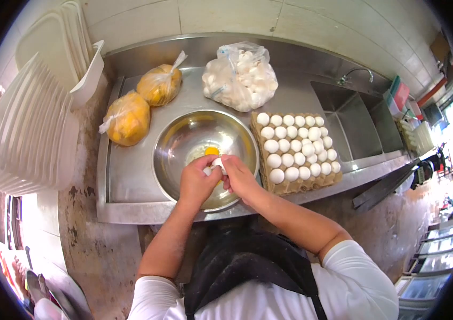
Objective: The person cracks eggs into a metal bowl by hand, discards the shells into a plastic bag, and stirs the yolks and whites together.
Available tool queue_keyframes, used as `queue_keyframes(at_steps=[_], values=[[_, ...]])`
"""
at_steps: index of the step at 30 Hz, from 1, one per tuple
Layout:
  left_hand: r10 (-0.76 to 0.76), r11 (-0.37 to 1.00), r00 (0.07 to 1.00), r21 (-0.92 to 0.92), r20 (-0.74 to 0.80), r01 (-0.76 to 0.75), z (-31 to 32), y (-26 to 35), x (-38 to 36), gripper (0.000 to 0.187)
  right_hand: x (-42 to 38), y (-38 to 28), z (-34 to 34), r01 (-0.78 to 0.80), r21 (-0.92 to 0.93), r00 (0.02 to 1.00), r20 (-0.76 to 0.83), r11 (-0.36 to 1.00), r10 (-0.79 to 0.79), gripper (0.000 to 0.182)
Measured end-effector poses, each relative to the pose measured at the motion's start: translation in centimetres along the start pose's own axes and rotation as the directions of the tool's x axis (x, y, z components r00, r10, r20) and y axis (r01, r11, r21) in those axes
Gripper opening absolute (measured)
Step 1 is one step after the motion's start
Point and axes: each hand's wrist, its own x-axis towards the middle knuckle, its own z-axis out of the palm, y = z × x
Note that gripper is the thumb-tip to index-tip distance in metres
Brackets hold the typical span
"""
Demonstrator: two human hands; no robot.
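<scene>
Both hands meet over a wide steel mixing bowl (175, 138) on the metal counter. My left hand (199, 178) has its fingers closed on one side of a broken white eggshell (217, 166). From the other side my right hand (239, 177) grips the same shell, fingers curled round it. An egg yolk (212, 151) with clear white lies in the bowl just beyond my fingertips. Part of the shell and the bowl's near side are hidden by my hands. To the right of the bowl is a cardboard tray (257, 140) holding several rows of white eggs (297, 145).
Behind the bowl sits a plastic bag of eggshells (241, 77). Two tied bags of yellow-orange contents (127, 118) stand at its left. A double sink (351, 122) with a faucet (355, 74) is at the right. Stacked white plastic trays (29, 128) line the left side.
</scene>
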Motion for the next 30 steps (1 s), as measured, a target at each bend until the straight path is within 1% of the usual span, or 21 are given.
queue_keyframes(at_steps=[1, 3, 4, 7, 10, 12, 13, 15, 17, 18, 19, 22, 25, 26, 27, 28, 29, 30], values=[[-0.002, 1.000, 1.000, 0.001, -0.001, 0.002, 0.0, -0.2, 0.0, 0.029, 0.1, 0.0, 0.0, -0.010, -0.003, 1.000, -0.001, 1.000, 0.010, 0.043], [0.046, 0.995, 0.999, 0.094, -0.013, -0.045, 0.0, -0.7, 0.0, 0.029, 0.2, 0.0, 0.1, -0.031, -0.013, 1.000, 0.002, 0.999, 0.031, 0.044], [0.046, 0.994, 0.999, 0.095, -0.014, -0.044, -0.1, -0.7, 0.0, 0.029, 0.2, 0.0, 0.1, -0.048, -0.023, 0.999, 0.001, 0.999, 0.048, 0.045], [0.041, 0.991, 0.999, 0.125, -0.024, -0.037, -0.1, -0.8, -0.2, 0.029, 0.3, 0.1, 0.3, -0.021, -0.014, 1.000, 0.008, 1.000, 0.022, 0.047], [0.037, 0.992, 0.998, 0.119, -0.046, -0.031, 0.1, -1.1, -0.2, 0.030, 0.2, -0.3, 0.3, -0.054, -0.019, 0.998, 0.023, 0.998, 0.054, 0.049], [-0.007, 0.996, 0.997, 0.083, -0.076, 0.013, 0.2, -1.2, -0.2, 0.031, 0.1, -0.5, 0.4, -0.047, -0.028, 0.999, 0.020, 0.999, 0.048, 0.049], [-0.006, 0.996, 0.997, 0.083, -0.076, 0.012, 0.1, -1.1, -0.3, 0.031, 0.1, -0.5, 0.5, -0.043, -0.038, 0.999, 0.017, 0.998, 0.044, 0.050], [-0.059, 0.998, 0.995, 0.024, -0.075, 0.061, -0.1, -0.8, -0.3, 0.033, 0.2, -0.5, 0.4, -0.036, -0.058, 0.999, 0.025, 0.998, 0.037, 0.050], [-0.039, 0.999, 0.998, 0.024, -0.058, 0.040, -0.4, -1.7, -0.1, 0.033, 0.4, -0.6, 0.2, -0.028, -0.078, 0.999, 0.033, 0.997, 0.031, 0.051], [-0.018, 1.000, 0.999, 0.024, -0.040, 0.019, -0.6, -1.8, 0.0, 0.034, 0.4, -0.8, 0.2, -0.021, -0.085, 0.999, 0.048, 0.996, 0.025, 0.048], [-0.017, 1.000, 0.999, 0.023, -0.039, 0.018, -0.7, -1.7, 0.0, 0.034, 0.4, -1.0, 0.2, -0.014, -0.092, 0.998, 0.063, 0.996, 0.020, 0.045], [-0.017, 0.999, 1.000, 0.029, -0.022, 0.017, -1.2, -1.1, 0.2, 0.035, 0.5, -1.6, 0.0, -0.032, -0.115, 0.995, 0.093, 0.993, 0.043, 0.045], [0.020, 0.997, 1.000, 0.071, 0.002, -0.020, -1.7, -0.7, 0.6, 0.035, 0.2, -2.4, 0.0, -0.032, -0.136, 0.994, 0.099, 0.990, 0.046, 0.046], [0.049, 0.993, 0.998, 0.110, 0.035, -0.052, -1.9, -0.8, 0.7, 0.035, 0.1, -2.6, -0.1, -0.031, -0.137, 0.994, 0.098, 0.990, 0.045, 0.046], [0.075, 0.985, 0.995, 0.148, 0.069, -0.085, -2.0, -0.6, 0.9, 0.035, 0.1, -2.8, -0.2, 0.019, -0.168, 0.995, 0.098, 0.986, -0.002, 0.047], [0.075, 0.986, 0.995, 0.147, 0.069, -0.085, -2.0, -0.4, 1.0, 0.035, 0.2, -2.9, -0.3, 0.068, -0.198, 0.994, 0.099, 0.978, -0.049, 0.049], [0.154, 0.970, 0.985, 0.179, 0.080, -0.166, -2.1, -0.1, 1.1, 0.034, 0.3, -3.0, -0.5, 0.067, -0.198, 0.994, 0.098, 0.978, -0.048, 0.049], [0.232, 0.946, 0.968, 0.210, 0.093, -0.247, -2.2, 0.3, 1.3, 0.034, 0.5, -3.0, -0.7, 0.137, -0.252, 0.987, 0.113, 0.958, -0.112, 0.048]])
